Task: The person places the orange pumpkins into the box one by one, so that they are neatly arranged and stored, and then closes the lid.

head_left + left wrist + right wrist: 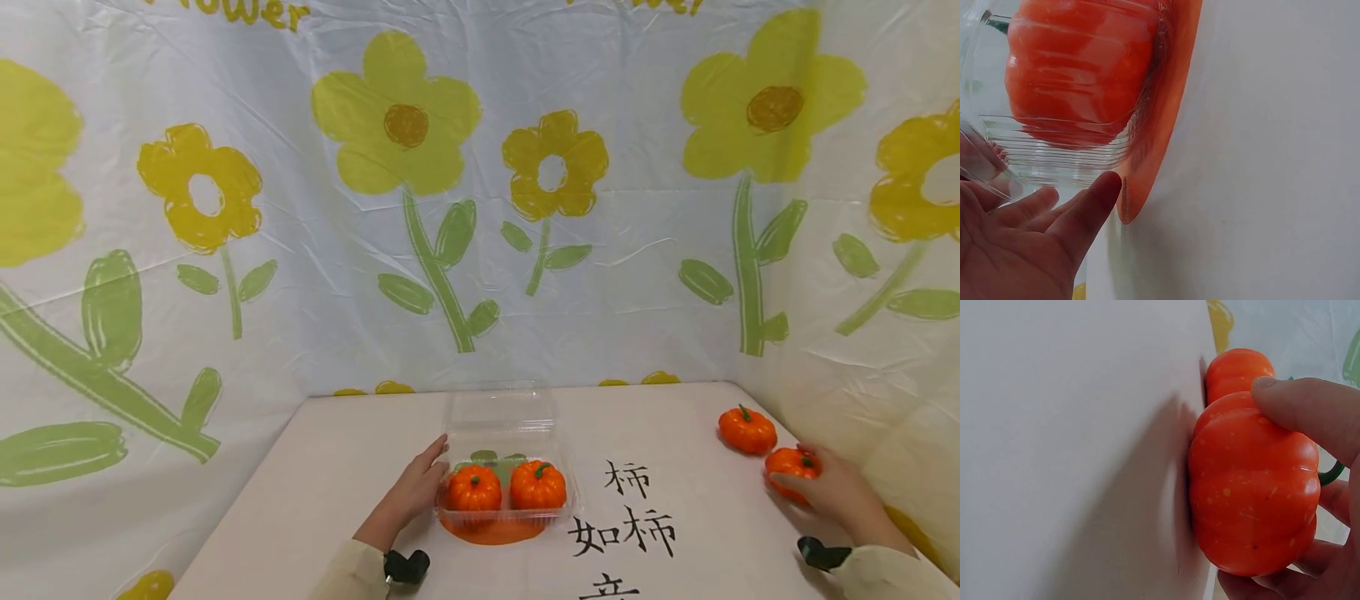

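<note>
A clear plastic clamshell box (504,408) stands with its lid raised on the table. Inside its base sit two small orange toy pumpkins, a left pumpkin (474,492) and a right pumpkin (538,487), side by side. My left hand (415,492) touches the box's left side with fairly straight fingers, the thumb (1094,203) near its lower edge. At the far right, my right hand (843,493) holds another toy pumpkin (1254,487) between thumb and fingers, low at the table surface. Just behind it lies one more pumpkin (747,431), its green stem up.
The white table (300,492) bears black printed characters (626,479) right of the box and an orange printed shape (491,533) under it. A flower-patterned cloth (637,275) hangs behind the table and along its sides, close to my right hand.
</note>
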Demonstrator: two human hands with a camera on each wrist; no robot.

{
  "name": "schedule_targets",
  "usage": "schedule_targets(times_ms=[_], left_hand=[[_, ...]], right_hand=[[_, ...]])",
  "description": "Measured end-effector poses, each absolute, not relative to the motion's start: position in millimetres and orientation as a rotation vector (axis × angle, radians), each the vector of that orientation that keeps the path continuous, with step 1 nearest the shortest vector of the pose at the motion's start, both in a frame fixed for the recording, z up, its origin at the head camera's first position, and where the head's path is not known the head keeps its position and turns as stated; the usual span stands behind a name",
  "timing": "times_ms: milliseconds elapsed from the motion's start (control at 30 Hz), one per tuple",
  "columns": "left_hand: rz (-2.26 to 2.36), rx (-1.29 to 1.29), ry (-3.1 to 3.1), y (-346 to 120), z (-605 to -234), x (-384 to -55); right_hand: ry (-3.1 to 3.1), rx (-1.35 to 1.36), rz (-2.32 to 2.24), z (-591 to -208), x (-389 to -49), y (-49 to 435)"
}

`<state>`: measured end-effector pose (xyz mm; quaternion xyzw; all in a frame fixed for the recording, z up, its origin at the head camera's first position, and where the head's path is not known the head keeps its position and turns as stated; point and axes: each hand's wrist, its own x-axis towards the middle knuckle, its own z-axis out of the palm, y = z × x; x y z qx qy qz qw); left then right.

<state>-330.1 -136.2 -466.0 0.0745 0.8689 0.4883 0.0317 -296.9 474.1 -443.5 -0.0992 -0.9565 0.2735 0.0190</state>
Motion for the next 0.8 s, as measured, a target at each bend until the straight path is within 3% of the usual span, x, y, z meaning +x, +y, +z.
schedule_targets(times_ms=[567, 800], left_hand=[[1.519, 0.254, 2.672, -136.9, -466.7, -331.8], [1.523, 0.236, 2.663, -136.3, -465.7, -330.3]], right_hand=[[-2.983, -0.208, 0.782, -434.3, -299.8, 459.4], [-2.859, -0.018, 0.671, -430.0, -300.2, 443.9]])
